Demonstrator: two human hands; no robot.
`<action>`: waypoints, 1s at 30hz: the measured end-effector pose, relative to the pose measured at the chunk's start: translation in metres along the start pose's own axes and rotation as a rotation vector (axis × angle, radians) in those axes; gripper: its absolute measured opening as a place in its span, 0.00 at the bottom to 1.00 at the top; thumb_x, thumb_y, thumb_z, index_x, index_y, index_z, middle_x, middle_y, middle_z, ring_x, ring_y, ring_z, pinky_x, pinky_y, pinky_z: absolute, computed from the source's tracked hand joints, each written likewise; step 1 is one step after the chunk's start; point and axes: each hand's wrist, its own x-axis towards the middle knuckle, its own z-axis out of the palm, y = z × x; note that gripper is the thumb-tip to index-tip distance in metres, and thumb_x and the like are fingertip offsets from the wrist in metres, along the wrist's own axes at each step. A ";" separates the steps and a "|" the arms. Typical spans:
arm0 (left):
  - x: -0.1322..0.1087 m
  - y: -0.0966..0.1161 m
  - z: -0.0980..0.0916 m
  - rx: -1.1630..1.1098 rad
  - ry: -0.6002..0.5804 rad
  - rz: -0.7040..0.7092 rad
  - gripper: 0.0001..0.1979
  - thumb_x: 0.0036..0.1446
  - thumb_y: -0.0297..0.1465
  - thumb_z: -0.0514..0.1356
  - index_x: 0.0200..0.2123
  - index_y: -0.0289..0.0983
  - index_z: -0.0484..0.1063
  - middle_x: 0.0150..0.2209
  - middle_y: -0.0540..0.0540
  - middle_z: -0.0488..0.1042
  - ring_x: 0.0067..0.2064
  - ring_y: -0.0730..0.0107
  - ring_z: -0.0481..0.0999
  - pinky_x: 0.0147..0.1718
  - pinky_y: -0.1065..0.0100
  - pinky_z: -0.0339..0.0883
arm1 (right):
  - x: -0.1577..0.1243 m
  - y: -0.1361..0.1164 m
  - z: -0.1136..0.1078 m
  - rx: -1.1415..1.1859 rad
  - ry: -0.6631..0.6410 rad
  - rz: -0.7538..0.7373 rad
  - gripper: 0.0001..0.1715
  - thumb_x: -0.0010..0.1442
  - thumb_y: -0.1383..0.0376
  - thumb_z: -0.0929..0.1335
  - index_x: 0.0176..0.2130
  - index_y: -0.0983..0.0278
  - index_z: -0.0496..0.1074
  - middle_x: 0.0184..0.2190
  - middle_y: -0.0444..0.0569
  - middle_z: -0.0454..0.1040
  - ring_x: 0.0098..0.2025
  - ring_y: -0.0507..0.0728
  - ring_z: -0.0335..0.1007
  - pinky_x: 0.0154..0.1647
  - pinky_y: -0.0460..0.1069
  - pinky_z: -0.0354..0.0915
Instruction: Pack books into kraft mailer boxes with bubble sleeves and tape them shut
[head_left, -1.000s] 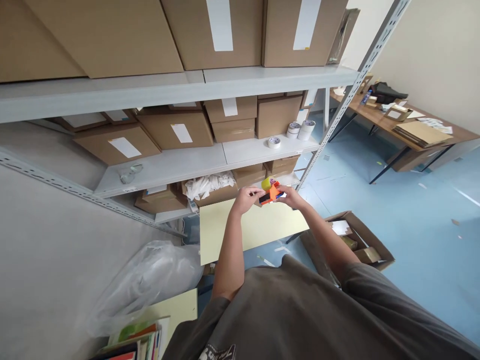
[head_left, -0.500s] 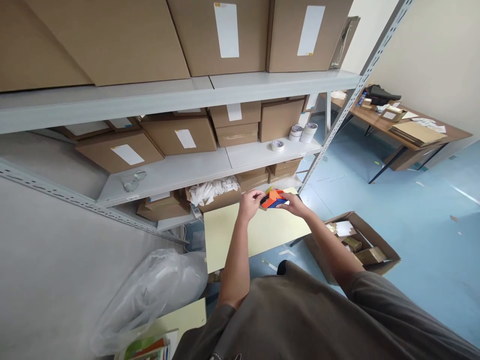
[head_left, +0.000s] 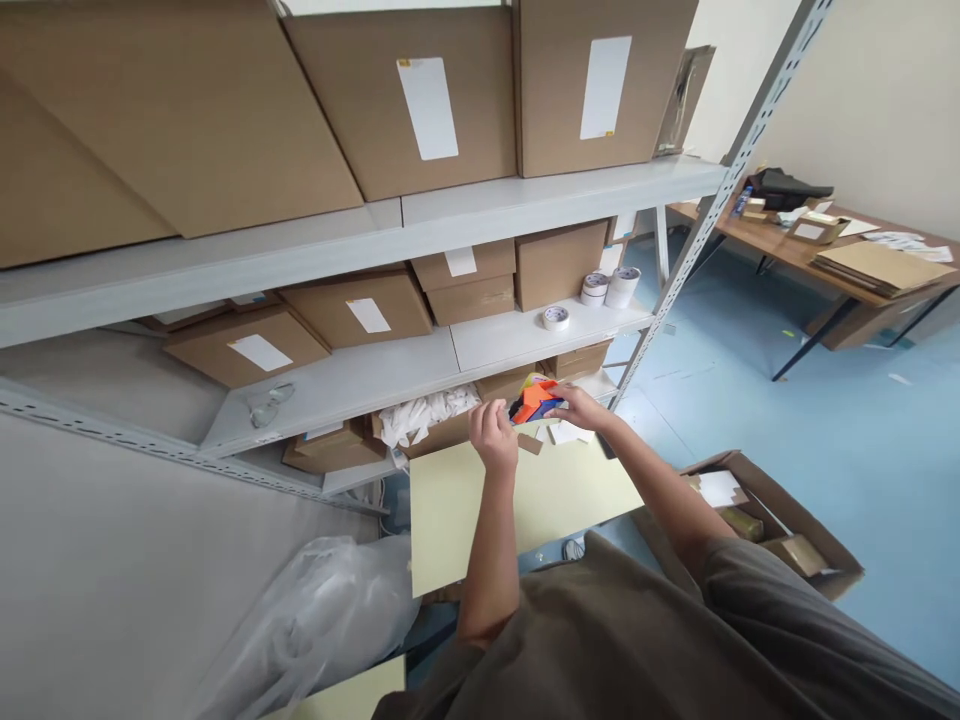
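Both hands grip orange tape dispenser [head_left: 534,400] above yellow board [head_left: 517,500].

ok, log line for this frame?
right hand: holds orange-blue tool | left hand: against tool's end, hold unclear | below: pale yellow board | behind: shelf, cardboard boxes

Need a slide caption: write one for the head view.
Left hand and right hand hold an orange tool before grey shelves of cardboard boxes.

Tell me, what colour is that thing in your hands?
The tool is mostly orange with some blue; head view shows it.
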 end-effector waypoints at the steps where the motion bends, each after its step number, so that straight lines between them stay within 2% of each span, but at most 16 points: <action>1: 0.001 -0.003 0.004 0.006 0.038 -0.035 0.23 0.77 0.46 0.49 0.43 0.42 0.81 0.44 0.33 0.79 0.55 0.47 0.75 0.64 0.43 0.66 | 0.007 0.003 -0.001 0.005 -0.010 -0.010 0.27 0.68 0.42 0.74 0.51 0.59 0.81 0.46 0.57 0.82 0.47 0.66 0.79 0.53 0.57 0.71; 3: 0.003 -0.009 0.010 0.013 0.074 -0.096 0.24 0.77 0.47 0.49 0.44 0.42 0.80 0.45 0.33 0.79 0.58 0.47 0.74 0.65 0.42 0.65 | 0.020 0.010 -0.003 0.017 -0.034 -0.027 0.27 0.67 0.42 0.74 0.52 0.59 0.81 0.46 0.57 0.83 0.48 0.67 0.79 0.53 0.58 0.71; 9: 0.020 -0.024 0.036 0.040 0.078 -0.176 0.25 0.75 0.49 0.50 0.46 0.40 0.81 0.50 0.27 0.77 0.64 0.42 0.70 0.67 0.38 0.61 | 0.053 0.036 -0.010 0.030 -0.058 -0.050 0.26 0.65 0.46 0.77 0.52 0.60 0.82 0.46 0.58 0.84 0.49 0.68 0.80 0.55 0.60 0.71; 12: 0.033 -0.027 0.052 0.072 0.119 -0.240 0.24 0.76 0.46 0.48 0.49 0.40 0.80 0.53 0.28 0.77 0.64 0.44 0.70 0.67 0.40 0.62 | 0.064 0.051 -0.014 0.033 -0.048 -0.056 0.24 0.65 0.49 0.77 0.53 0.60 0.81 0.47 0.59 0.84 0.50 0.69 0.81 0.55 0.60 0.72; 15: 0.051 -0.028 0.060 0.117 0.150 -0.331 0.21 0.76 0.43 0.49 0.50 0.40 0.80 0.53 0.33 0.79 0.62 0.49 0.74 0.66 0.45 0.65 | 0.076 0.069 -0.020 0.000 -0.042 -0.051 0.20 0.66 0.53 0.77 0.52 0.60 0.81 0.46 0.57 0.84 0.48 0.68 0.81 0.54 0.59 0.72; 17: 0.062 -0.029 0.060 0.137 0.103 -0.330 0.18 0.74 0.42 0.53 0.50 0.41 0.80 0.51 0.36 0.80 0.59 0.51 0.76 0.65 0.49 0.67 | 0.087 0.082 -0.023 -0.039 -0.062 -0.042 0.19 0.66 0.56 0.77 0.53 0.61 0.80 0.46 0.56 0.84 0.47 0.66 0.81 0.53 0.58 0.72; 19: 0.071 -0.030 0.057 0.130 0.049 -0.304 0.17 0.72 0.42 0.58 0.54 0.40 0.80 0.54 0.36 0.80 0.57 0.54 0.78 0.64 0.52 0.70 | 0.102 0.095 -0.026 -0.105 -0.073 -0.033 0.19 0.66 0.59 0.76 0.54 0.63 0.80 0.48 0.58 0.84 0.49 0.67 0.80 0.55 0.58 0.72; 21: 0.076 -0.033 0.054 0.102 0.067 -0.312 0.25 0.70 0.43 0.62 0.66 0.40 0.73 0.65 0.33 0.73 0.57 0.56 0.79 0.61 0.55 0.73 | 0.122 0.108 -0.027 -0.197 -0.062 -0.019 0.21 0.65 0.63 0.75 0.57 0.65 0.79 0.54 0.61 0.82 0.54 0.69 0.78 0.59 0.60 0.69; 23: 0.074 -0.038 0.051 0.083 0.111 -0.340 0.37 0.69 0.44 0.64 0.76 0.42 0.60 0.75 0.32 0.60 0.59 0.56 0.79 0.58 0.58 0.76 | 0.144 0.120 -0.027 -0.286 -0.044 0.015 0.23 0.64 0.65 0.74 0.58 0.66 0.78 0.59 0.64 0.79 0.60 0.70 0.75 0.64 0.61 0.66; 25: 0.066 -0.045 0.048 0.097 0.117 -0.345 0.42 0.69 0.45 0.63 0.79 0.45 0.51 0.78 0.32 0.54 0.61 0.56 0.79 0.56 0.60 0.77 | 0.167 0.130 -0.023 -0.347 -0.046 0.054 0.25 0.64 0.67 0.73 0.60 0.66 0.78 0.60 0.64 0.79 0.62 0.70 0.73 0.66 0.61 0.65; 27: 0.055 -0.053 0.045 0.129 0.083 -0.332 0.42 0.71 0.46 0.61 0.80 0.47 0.48 0.77 0.33 0.57 0.62 0.56 0.78 0.55 0.61 0.78 | 0.187 0.137 -0.016 -0.391 -0.060 0.085 0.27 0.64 0.67 0.73 0.61 0.65 0.77 0.60 0.64 0.79 0.63 0.70 0.73 0.67 0.61 0.63; 30: 0.039 -0.064 0.039 0.159 0.046 -0.339 0.38 0.71 0.46 0.60 0.79 0.48 0.54 0.72 0.35 0.66 0.58 0.59 0.80 0.53 0.62 0.79 | 0.205 0.141 -0.001 -0.434 -0.082 0.113 0.26 0.63 0.68 0.74 0.60 0.63 0.78 0.58 0.62 0.81 0.63 0.70 0.73 0.70 0.63 0.59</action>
